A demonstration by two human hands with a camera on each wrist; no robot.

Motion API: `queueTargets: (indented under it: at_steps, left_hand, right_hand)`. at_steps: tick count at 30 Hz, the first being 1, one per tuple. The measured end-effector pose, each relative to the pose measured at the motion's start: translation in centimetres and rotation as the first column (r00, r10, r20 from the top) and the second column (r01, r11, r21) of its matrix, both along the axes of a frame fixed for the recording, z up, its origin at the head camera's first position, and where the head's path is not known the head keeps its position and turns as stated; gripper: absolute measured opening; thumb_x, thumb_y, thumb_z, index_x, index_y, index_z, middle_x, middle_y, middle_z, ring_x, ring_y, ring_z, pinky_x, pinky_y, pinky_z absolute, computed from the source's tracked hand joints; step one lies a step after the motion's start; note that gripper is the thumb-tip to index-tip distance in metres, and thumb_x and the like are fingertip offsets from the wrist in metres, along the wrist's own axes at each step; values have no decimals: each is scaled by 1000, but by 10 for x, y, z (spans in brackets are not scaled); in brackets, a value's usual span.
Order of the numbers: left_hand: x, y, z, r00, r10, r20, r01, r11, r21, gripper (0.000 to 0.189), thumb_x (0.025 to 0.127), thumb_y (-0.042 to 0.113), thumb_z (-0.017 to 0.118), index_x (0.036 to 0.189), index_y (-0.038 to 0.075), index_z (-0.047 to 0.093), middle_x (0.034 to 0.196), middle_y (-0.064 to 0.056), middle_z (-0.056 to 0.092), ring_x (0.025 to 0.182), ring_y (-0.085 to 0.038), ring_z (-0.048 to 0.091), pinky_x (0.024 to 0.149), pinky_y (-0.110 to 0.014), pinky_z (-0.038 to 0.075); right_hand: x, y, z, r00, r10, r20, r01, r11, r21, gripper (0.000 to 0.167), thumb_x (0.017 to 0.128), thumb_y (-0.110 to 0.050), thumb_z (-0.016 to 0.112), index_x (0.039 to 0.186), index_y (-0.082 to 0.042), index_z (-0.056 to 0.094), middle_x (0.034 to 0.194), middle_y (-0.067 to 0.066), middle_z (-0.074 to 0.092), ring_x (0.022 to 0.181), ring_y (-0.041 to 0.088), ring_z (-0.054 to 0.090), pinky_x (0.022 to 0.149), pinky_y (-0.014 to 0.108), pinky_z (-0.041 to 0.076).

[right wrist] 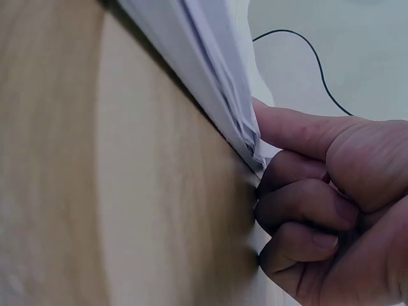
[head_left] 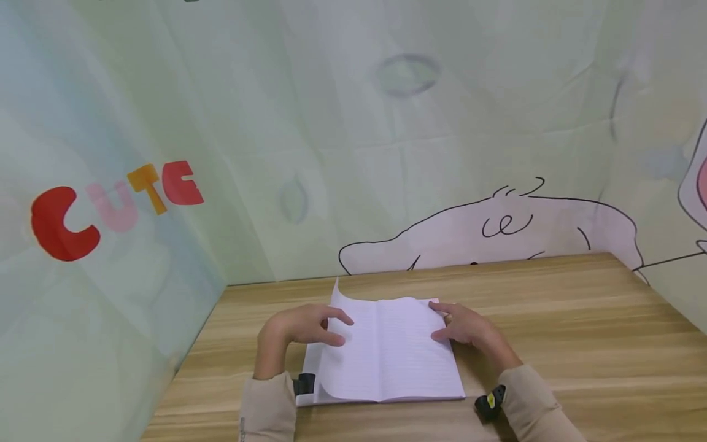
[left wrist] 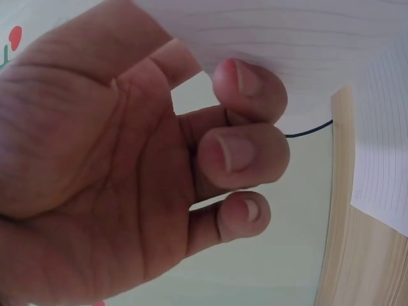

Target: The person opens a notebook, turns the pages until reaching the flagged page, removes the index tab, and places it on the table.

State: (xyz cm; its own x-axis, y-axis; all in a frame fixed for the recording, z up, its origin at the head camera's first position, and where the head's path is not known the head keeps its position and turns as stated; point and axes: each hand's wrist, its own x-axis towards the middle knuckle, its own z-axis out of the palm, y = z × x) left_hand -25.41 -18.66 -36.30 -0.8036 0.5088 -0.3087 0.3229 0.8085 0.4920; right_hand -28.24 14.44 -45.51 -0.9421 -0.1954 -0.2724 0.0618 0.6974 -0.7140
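Observation:
An open notebook [head_left: 417,362] with white lined pages lies on the wooden table, its spine running away from me. Its left leaf [head_left: 353,368] stands lifted and curved, with the top corner curling up. My left hand [head_left: 309,323] holds this leaf at its outer edge, thumb and index finger on the written-side face. In the left wrist view, the other fingers [left wrist: 242,153] curl behind the leaf. My right hand [head_left: 466,324] grips the notebook's right edge, thumb and index finger over the page. Lower fingers [right wrist: 303,210] of that hand are curled beside the edge, close to the tabletop.
The wooden tabletop [head_left: 580,331] extends around the notebook. A cloth backdrop [head_left: 331,123] with cartoon drawings and coloured letters hangs behind and to the left. Dark wrist-worn devices [head_left: 490,403] sit at both beige sleeves [head_left: 533,399].

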Motion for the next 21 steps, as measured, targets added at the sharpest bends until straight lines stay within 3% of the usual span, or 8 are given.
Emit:
queueTargets:
  at_steps: [9,12,16,21]
  left_hand:
    - [0,0,-2,1000,-4,-3,3,1000,-6,41,91,29,74,129,17,66,123,-7,61,102,-19,55,88,-39,46]
    - [0,-1,-1,1000,1,0,-1,1000,-2,42,91,29,74,130,17,66,126,-7,60,105,-21,56,90,-40,46]
    - [1,-2,0,1000,-2,-1,2,1000,-1,42,91,29,74,130,17,66,129,-7,60,108,-23,56,92,-41,46]
    - [2,-6,1,1000,29,-4,-29,1000,-6,41,91,31,74,130,20,66,132,-5,59,113,-23,56,97,-43,44]
  right_hand:
    - [1,-3,2,1000,0,-11,0,1000,4,62,87,-16,78,144,-15,55,148,30,42,133,48,42,106,64,30]
    - [0,-2,4,1000,-3,-1,3,1000,-15,58,86,-15,78,141,-12,59,143,28,48,119,40,52,102,59,37]
    - [0,0,4,1000,3,-5,-3,999,-50,51,85,-11,78,134,-6,63,122,21,61,94,27,55,84,42,46]
    - [1,2,9,1000,6,0,-6,997,-77,30,87,-12,76,113,-1,69,93,9,59,82,23,51,68,31,39]
